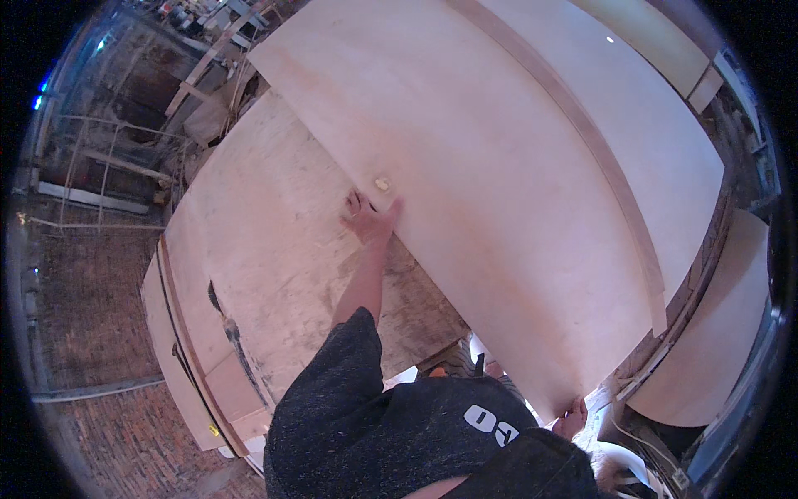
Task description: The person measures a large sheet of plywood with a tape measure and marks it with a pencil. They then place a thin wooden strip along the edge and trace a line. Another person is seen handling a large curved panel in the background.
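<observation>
A large pale plywood sheet (pixel 465 191) lies at a slant over a worn, stained board (pixel 274 224). My left hand (pixel 370 219) is at the sheet's left edge, with the thumb stretched out against that edge and the other fingers apart over the board. Just beyond the thumb is a small yellowish patch (pixel 381 183) on the sheet. Down at the sheet's near corner, my right hand (pixel 570 420) is closed around the edge; part of it is hidden.
A long narrow wooden strip (pixel 573 112) runs along the right side of the sheet. Further right stands another curved-looking panel (pixel 715 333). A dark tool-like strip (pixel 234 341) lies on the board's left part. Brick flooring (pixel 125 432) shows at lower left, beside a metal frame (pixel 104 175).
</observation>
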`<state>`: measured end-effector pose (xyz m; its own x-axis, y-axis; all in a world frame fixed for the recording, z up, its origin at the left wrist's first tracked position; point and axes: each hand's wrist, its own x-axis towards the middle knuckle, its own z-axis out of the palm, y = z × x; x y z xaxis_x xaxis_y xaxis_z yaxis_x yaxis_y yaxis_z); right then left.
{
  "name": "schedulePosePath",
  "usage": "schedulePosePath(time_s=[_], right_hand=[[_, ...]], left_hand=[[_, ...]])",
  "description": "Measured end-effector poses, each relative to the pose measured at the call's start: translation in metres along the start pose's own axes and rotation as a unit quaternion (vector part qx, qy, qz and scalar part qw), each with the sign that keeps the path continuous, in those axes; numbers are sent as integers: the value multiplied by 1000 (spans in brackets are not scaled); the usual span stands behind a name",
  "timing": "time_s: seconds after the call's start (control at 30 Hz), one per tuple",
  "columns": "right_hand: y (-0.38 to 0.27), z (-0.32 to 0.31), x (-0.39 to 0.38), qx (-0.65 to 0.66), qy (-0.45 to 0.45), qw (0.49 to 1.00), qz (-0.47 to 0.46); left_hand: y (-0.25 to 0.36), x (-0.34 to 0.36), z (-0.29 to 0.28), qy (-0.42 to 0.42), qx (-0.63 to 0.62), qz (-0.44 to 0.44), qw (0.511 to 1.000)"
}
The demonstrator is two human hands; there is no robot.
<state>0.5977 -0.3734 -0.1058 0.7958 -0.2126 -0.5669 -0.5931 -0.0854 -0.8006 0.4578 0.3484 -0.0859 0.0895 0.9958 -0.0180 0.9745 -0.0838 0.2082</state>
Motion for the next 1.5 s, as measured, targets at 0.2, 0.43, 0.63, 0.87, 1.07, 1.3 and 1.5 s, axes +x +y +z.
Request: schedulePosePath(time_s=[0.2,0.43,0.63,0.87,1.07,1.3,1.5], right_hand=[[4,9,4,67,52,996,5],[7,1,13,43,5,999,-17],[-6,-3,13,44,-22,999,-2],[-17,-31,27,50,-254,965,33],[-40,-48,56,-25,-347,932,102],[-67,-64,100,-90,-329,939,37],[-81,-63,103,-161,-359,919,-27]], left_hand=[[-3,1,2,-1,13,-7,1000],[-11,-1,7,26,-49,4,998],[-4,-78,4,143,-137,28,980],[-43,-246,-15,185,-158,54,968],[-99,-395,-29,150,-82,0,985],[-144,-552,-2,103,-85,38,990],[-245,-650,57,-319,-163,-223,907]])
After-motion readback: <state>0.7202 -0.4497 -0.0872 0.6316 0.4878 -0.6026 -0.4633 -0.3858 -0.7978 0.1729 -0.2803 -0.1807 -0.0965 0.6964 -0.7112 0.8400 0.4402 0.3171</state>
